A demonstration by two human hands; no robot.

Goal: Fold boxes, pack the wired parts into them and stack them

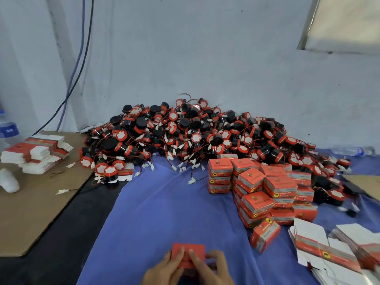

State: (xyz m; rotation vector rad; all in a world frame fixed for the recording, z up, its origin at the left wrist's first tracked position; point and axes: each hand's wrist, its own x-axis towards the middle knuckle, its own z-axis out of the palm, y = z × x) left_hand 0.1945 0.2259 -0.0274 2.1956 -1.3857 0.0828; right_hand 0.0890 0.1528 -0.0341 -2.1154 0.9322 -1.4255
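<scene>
I hold a small red box [188,255] low in the middle of the view, over the blue cloth [156,212]. My left hand [164,268] grips its left side with the thumb on top. My right hand [209,266] grips its right side, fingers curled over the top flap. A large heap of black-and-red wired parts [185,134] with white connectors lies against the wall. Packed red boxes [261,190] are stacked to the right. Flat unfolded boxes [324,247] lie at the lower right.
Another pile of flat boxes [39,153] sits on brown cardboard [35,202] at the left, beside a white object [9,181] and a water bottle [8,130]. A plastic bottle [351,151] lies at the far right. Cables [82,58] run down the wall.
</scene>
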